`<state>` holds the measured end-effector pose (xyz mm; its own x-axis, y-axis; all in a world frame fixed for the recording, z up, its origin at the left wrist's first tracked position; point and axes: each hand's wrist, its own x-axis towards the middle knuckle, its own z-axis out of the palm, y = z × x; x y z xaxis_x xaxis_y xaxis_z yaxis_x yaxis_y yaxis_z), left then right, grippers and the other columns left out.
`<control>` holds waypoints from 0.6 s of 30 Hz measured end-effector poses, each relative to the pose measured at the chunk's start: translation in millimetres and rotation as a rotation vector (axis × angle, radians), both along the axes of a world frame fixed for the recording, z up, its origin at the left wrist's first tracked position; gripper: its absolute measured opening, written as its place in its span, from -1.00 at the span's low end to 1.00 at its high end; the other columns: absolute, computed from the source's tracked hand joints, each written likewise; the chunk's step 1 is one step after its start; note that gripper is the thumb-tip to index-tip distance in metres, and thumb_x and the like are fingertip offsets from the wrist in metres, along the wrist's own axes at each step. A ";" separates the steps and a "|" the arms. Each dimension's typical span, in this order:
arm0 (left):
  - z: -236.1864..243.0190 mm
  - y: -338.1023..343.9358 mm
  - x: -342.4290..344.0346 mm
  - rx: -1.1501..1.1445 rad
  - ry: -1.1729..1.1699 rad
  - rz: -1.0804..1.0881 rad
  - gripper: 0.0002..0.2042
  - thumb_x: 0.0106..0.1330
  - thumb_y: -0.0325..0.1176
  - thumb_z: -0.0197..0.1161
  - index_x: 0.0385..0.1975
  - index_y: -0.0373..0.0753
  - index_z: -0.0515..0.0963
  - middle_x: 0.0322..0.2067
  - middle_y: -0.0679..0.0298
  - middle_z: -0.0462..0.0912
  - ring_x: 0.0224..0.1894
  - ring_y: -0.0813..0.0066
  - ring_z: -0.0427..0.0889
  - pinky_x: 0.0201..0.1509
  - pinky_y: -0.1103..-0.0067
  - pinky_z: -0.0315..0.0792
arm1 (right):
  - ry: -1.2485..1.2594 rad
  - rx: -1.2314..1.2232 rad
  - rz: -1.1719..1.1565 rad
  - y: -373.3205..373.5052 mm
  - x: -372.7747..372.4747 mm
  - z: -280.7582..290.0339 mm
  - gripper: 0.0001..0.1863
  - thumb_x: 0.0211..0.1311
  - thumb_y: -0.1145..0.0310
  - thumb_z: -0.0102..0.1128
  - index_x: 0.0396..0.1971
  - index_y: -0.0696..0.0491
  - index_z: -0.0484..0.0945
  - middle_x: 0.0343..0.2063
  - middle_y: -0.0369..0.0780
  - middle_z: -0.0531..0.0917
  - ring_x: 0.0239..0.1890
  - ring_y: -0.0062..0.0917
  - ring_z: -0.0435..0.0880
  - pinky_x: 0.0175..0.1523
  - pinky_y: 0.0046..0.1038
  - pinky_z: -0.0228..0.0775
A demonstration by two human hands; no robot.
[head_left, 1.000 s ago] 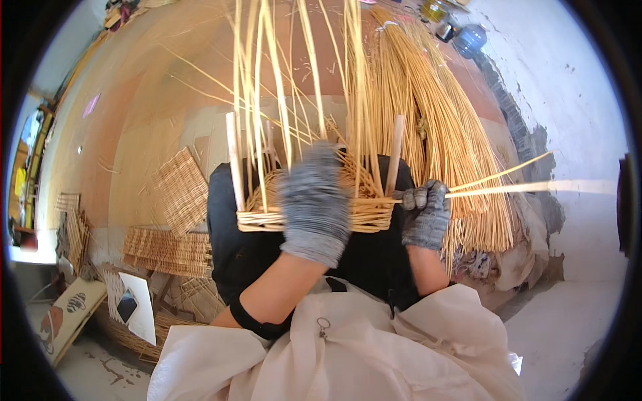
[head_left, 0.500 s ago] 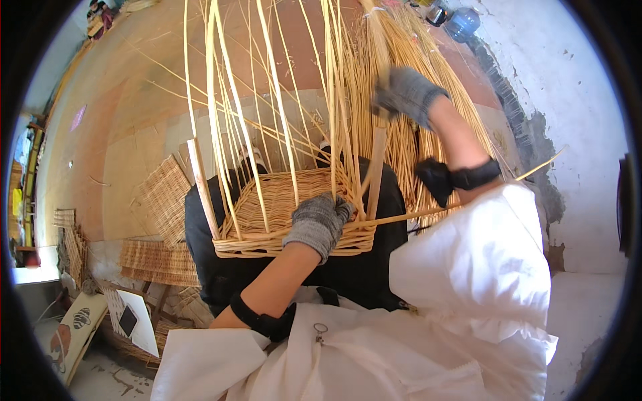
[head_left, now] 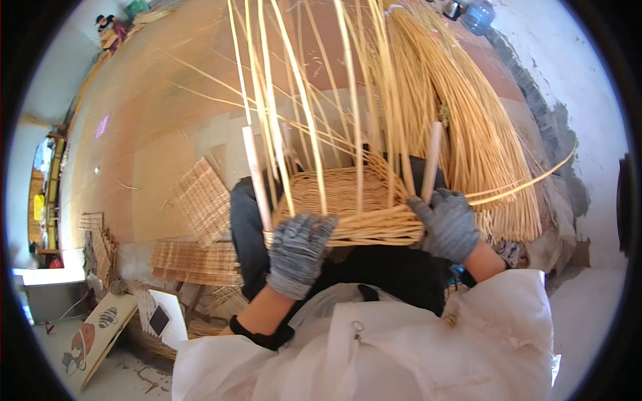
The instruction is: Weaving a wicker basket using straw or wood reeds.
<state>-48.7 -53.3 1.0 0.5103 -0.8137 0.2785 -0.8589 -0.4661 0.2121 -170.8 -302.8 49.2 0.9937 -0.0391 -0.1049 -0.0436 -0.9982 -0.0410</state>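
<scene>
A half-woven wicker basket [head_left: 374, 227] rests on my lap, with tall pale stakes [head_left: 314, 147] rising from its woven sides. A thick wooden post stands at each near corner: the left post [head_left: 257, 177] and the right post [head_left: 432, 160]. My left hand [head_left: 301, 254], in a grey knit glove, is closed over the near rim by the left post. At the near right corner, my gloved right hand [head_left: 449, 226] grips the basket beside the right post. Its fingertips are partly hidden. Loose wicker strands [head_left: 528, 186] stick out to the right past that hand.
A large bundle of long wicker rods [head_left: 461, 127] lies on the floor at the right. Woven panels [head_left: 202, 200] lie at the left, near a board with painted figures [head_left: 93, 341]. A person [head_left: 110, 32] is at the far left. Water jug [head_left: 479, 17] by the wall.
My right hand has come down from beside the right post's top to the basket's near right corner. My left hand has shifted along the rim to the left corner. The view has shifted too.
</scene>
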 end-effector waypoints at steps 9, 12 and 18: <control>-3.4 15.3 59.4 -0.865 1.291 0.302 -0.73 0.24 -0.22 0.02 -0.21 -0.28 0.39 -0.59 0.36 0.41 -0.54 0.54 0.38 -0.44 0.68 0.33 | -0.422 0.171 0.145 90.9 22.6 -0.5 -0.37 -0.28 0.05 0.25 -0.08 -0.08 0.38 -0.26 -0.17 0.48 -0.16 -0.24 0.41 -0.06 -0.18 0.18; -39.0 24.3 67.7 -1.312 2.096 -0.255 -0.71 0.21 -0.10 0.05 -0.42 -0.24 0.39 -0.76 0.45 0.20 -0.79 0.65 0.11 -0.74 0.67 0.05 | -0.273 0.213 0.098 101.9 45.0 -35.6 -0.46 -0.23 0.05 0.21 -0.15 -0.05 0.43 -0.31 -0.22 0.48 -0.20 -0.34 0.43 -0.09 -0.23 0.18; -2.6 24.6 67.5 -0.837 1.583 0.437 -0.79 0.03 -0.31 0.27 -0.43 -0.31 0.51 -0.60 0.26 0.50 -0.59 0.57 0.44 -0.47 0.67 0.37 | -0.206 0.104 0.130 101.6 56.4 -0.5 -0.60 -0.12 0.14 0.15 -0.24 -0.01 0.47 -0.25 -0.19 0.49 -0.17 -0.34 0.46 -0.09 -0.13 0.16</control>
<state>18.9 -28.7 -1.6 0.7770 -0.4848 -0.4015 0.4900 0.0656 0.8692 -114.4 -201.2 48.6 0.9904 0.0912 0.1038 0.1051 -0.9848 -0.1382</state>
